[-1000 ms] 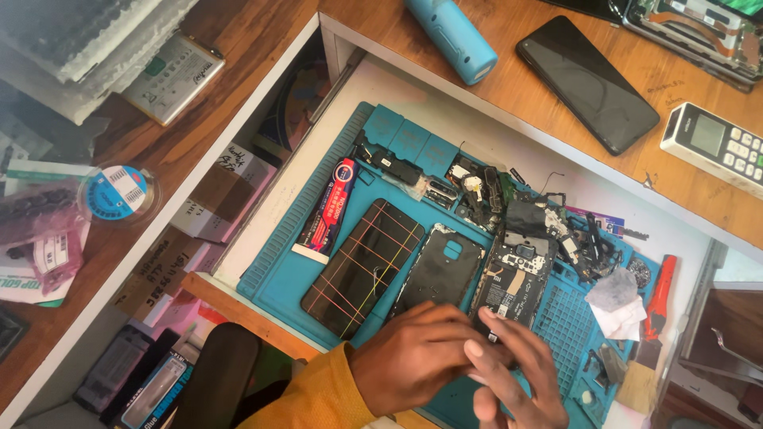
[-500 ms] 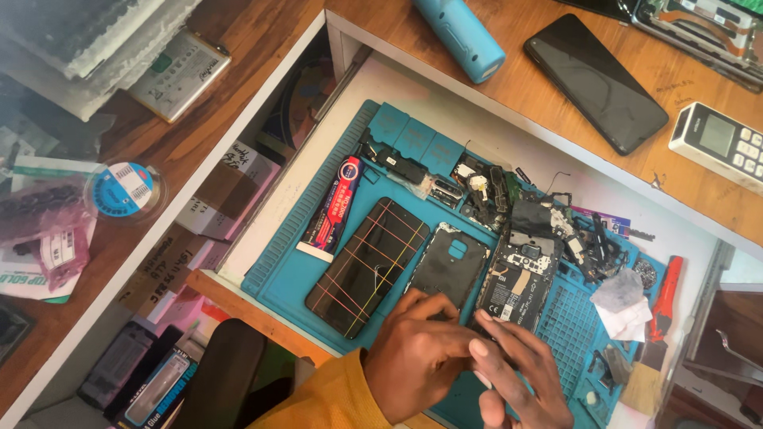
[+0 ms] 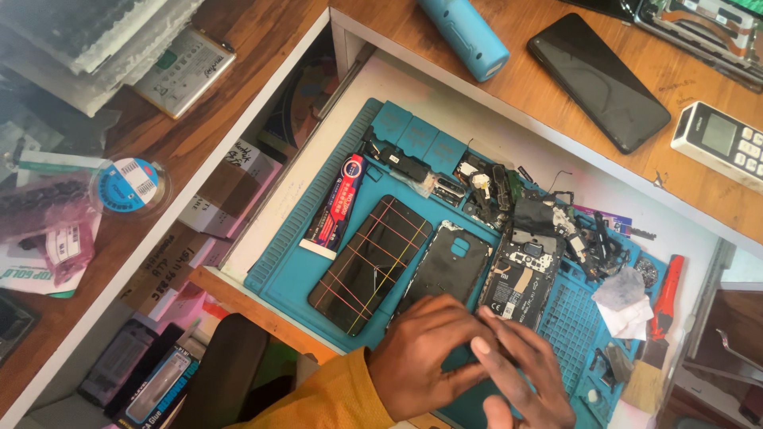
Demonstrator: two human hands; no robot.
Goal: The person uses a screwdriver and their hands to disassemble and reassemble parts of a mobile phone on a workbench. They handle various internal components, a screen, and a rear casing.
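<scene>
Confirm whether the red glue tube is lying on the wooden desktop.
No, the red glue tube lies on the blue work mat, beside the cracked phone screen.

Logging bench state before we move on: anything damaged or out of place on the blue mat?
Yes. The phone screen beside the glue tube shows crossed coloured lines over its glass, which may be cracks. The opened phone lies with its board bare, and loose parts are heaped above it. Both hands, left and right, overlap at the mat's lower edge.

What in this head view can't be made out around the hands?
- What the left hand and right hand press on the blue mat: covered by both hands.
- Right hand's fingers: cut by the bottom edge.
- Loose parts: too small.
</scene>
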